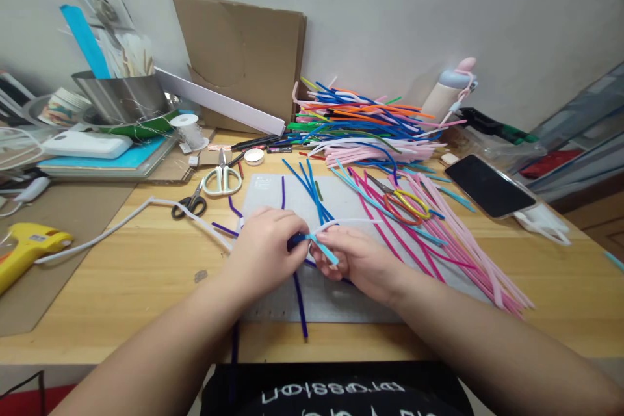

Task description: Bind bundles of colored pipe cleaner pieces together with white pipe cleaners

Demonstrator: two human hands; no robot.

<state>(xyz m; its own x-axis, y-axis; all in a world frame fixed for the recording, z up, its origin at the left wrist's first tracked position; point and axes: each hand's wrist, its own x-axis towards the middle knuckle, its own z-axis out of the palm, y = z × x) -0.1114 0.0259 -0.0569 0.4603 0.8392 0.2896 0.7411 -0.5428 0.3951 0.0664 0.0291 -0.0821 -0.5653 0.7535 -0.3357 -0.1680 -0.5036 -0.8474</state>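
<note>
Above the grey cutting mat point(277, 305), my left hand point(268, 247) is closed round a bundle of dark blue pipe cleaners point(296, 242). My right hand point(358, 260) pinches a light blue pipe cleaner point(326, 251) at the bundle's right end, its fingers curled. A white pipe cleaner point(348, 223) runs from the same spot over the right fingers. Dark purple pipe cleaners point(301, 305) stick out beneath my hands. Behind them, several blue pipe cleaners point(309, 188) lie on the mat.
Pink pipe cleaners point(468, 240) and red-yellow scissors point(407, 205) lie right. Further back is a multicoloured pile point(365, 127); a phone point(487, 185) is at right. At left are green-handled scissors point(221, 181), black scissors point(190, 205) and a yellow glue gun point(34, 247).
</note>
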